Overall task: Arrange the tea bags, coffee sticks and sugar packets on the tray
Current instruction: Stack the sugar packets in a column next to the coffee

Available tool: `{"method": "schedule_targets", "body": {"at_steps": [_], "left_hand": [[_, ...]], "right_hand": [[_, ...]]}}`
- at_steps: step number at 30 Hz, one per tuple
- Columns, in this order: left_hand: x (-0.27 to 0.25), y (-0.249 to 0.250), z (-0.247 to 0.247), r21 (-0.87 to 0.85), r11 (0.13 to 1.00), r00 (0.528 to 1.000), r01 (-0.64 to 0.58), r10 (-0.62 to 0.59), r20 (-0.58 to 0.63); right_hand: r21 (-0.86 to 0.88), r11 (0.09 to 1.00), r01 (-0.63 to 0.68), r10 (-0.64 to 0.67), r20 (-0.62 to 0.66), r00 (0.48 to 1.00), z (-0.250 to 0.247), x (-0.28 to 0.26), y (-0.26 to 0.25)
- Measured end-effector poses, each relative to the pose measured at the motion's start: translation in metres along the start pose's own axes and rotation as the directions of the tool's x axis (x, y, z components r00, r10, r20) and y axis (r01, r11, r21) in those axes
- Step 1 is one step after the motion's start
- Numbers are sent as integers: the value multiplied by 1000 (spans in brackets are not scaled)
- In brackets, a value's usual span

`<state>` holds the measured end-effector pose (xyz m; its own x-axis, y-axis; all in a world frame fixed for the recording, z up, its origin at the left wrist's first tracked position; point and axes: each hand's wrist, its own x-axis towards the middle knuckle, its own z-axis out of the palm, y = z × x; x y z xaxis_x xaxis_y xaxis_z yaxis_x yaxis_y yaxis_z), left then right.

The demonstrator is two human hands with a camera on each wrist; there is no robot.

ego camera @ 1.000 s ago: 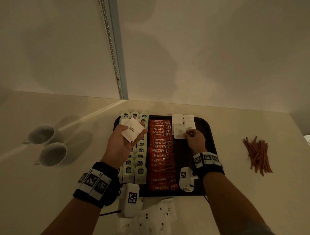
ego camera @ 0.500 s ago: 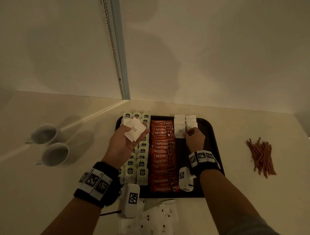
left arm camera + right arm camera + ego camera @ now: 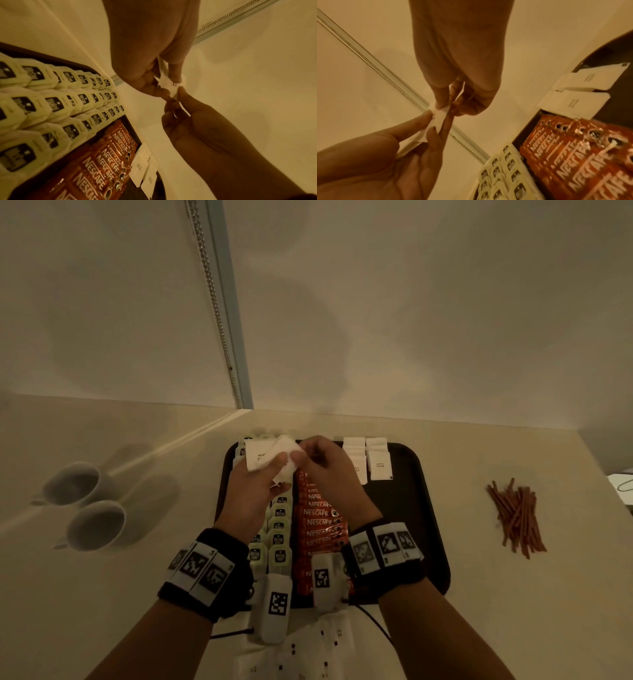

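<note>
A dark tray (image 3: 411, 508) holds columns of tea bags (image 3: 279, 539) on its left, orange coffee sticks (image 3: 318, 522) in the middle and two rows of white sugar packets (image 3: 366, 460) at the back right. Above the tray's back left, my left hand (image 3: 274, 470) grips a small stack of sugar packets (image 3: 263, 455). My right hand (image 3: 303, 455) meets it and pinches one packet of that stack. The left wrist view shows both hands' fingertips on the packets (image 3: 169, 83). In the right wrist view the packets (image 3: 436, 119) sit edge-on between both hands.
Two white cups (image 3: 75, 484) (image 3: 97, 525) stand on the counter left of the tray. A pile of brown stir sticks (image 3: 517, 515) lies to the right. A wall with a rail and chain (image 3: 219, 313) rises just behind. White wrapping (image 3: 308, 652) lies at the front edge.
My right hand left the sugar rows at the tray's back right and moved left to the stack in my left hand, where it now pinches a packet.
</note>
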<state>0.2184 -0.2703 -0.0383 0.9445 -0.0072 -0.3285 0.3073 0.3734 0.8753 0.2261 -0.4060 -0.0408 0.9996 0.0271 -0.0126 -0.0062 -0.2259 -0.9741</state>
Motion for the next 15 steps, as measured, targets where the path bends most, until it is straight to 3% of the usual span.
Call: {"method": "schedule_targets", "body": {"at_steps": [3, 7, 12, 15], "left_hand": [[0, 1, 0, 43, 997, 998, 67, -66, -11], [-2, 0, 0, 83, 993, 994, 89, -95, 63], [-2, -3, 6, -28, 997, 997, 75, -74, 35], [-1, -5, 4, -131, 982, 990, 138, -135, 33]], "right_hand": [[-56, 998, 25, -28, -56, 998, -5, 5, -6], [-66, 995, 78, -84, -101, 991, -17, 10, -16], [18, 999, -45, 47, -94, 994, -17, -4, -2], [135, 984, -117, 136, -141, 981, -31, -9, 10]]}}
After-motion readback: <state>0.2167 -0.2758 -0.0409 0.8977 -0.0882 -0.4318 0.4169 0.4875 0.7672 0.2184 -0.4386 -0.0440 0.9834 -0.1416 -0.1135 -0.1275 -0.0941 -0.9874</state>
